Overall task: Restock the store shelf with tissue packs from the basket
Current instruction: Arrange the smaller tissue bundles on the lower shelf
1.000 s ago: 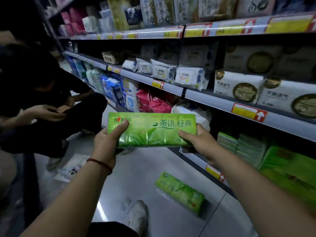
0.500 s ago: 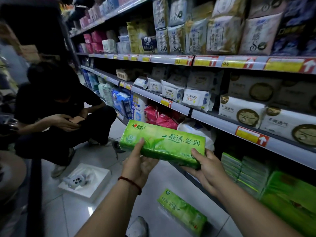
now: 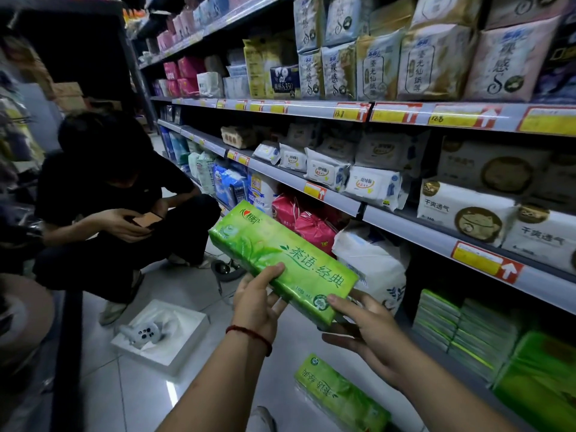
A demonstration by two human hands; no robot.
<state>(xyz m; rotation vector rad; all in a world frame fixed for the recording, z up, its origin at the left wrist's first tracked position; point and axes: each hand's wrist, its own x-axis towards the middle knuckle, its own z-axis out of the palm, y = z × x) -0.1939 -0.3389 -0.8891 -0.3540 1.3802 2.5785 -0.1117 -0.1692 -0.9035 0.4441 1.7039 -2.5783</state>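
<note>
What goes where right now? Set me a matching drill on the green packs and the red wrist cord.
Things:
1 held tissue pack
2 loose tissue pack
3 red cord
4 stacked green packs

Places:
A bottom shelf
B floor
C left wrist
D gripped by left hand and right hand

Pairs: 1-D, 2-B, 3-C, 4-A.

"茶语·经典" on tissue pack (image 3: 282,260) (green)
</note>
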